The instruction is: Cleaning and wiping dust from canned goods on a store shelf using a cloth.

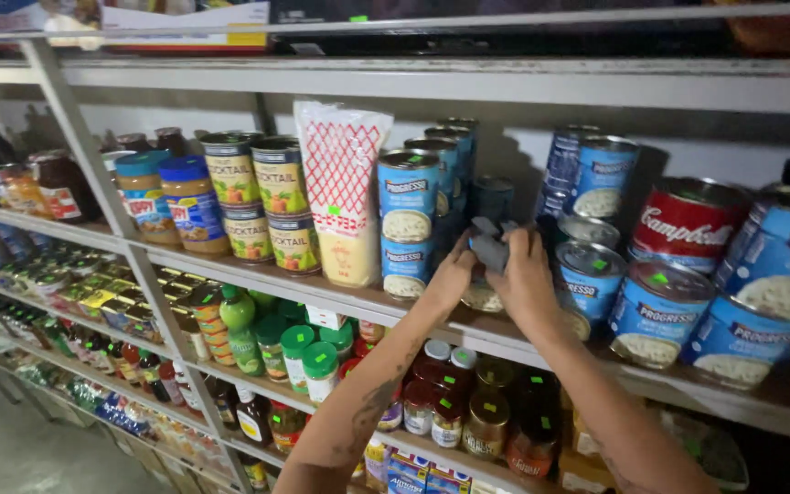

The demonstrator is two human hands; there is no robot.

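Both my hands reach up to a grey metal shelf [258, 279] of tins. My left hand [451, 273] and my right hand [524, 276] together grip a small dark grey device [489, 247], held just in front of the blue soup cans [408, 220]. A tipped can [482, 297] lies partly hidden under my hands. More blue soup cans [658, 311] lie on their sides just right of my right hand, some with small green stickers.
A white and red checked bag [345, 197] stands left of the soup cans, beside stacked fruit cocktail tins [281, 206] and peanut butter jars [192, 203]. A red and white soup can [688, 220] lies at the right. Lower shelves hold bottles and jars [445, 402].
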